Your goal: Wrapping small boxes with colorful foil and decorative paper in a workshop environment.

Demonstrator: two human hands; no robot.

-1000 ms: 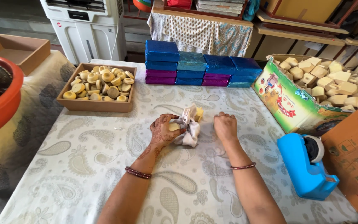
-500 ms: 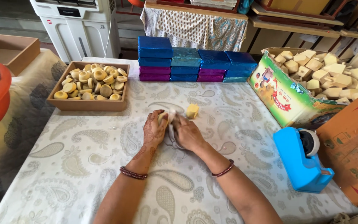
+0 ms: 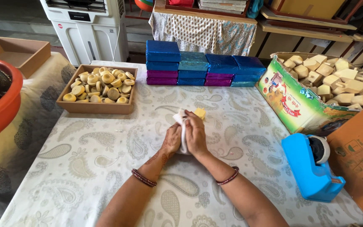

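Both hands are pressed together at the middle of the table, and between the palms sits a white wrap, its loose top corner poking up above the fingers. The left hand cups it from one side, the right hand closes over it from the other; what lies inside the wrap cannot be seen. Just beside the right fingertips rests a small yellow block, touching the cloth, apart from the wrap.

The risk here looks like the squeeze itself: press unevenly and the thin wrap could tear or bunch, or its contents could slide out of the open top. A sideways nudge of the right hand could also knock the yellow block away.

Both forearms run in from the bottom edge and converge, wrists low to the table, a bangle on each. The tray of round yellow pieces stands well off to the left, the blue tape dispenser off to the right.
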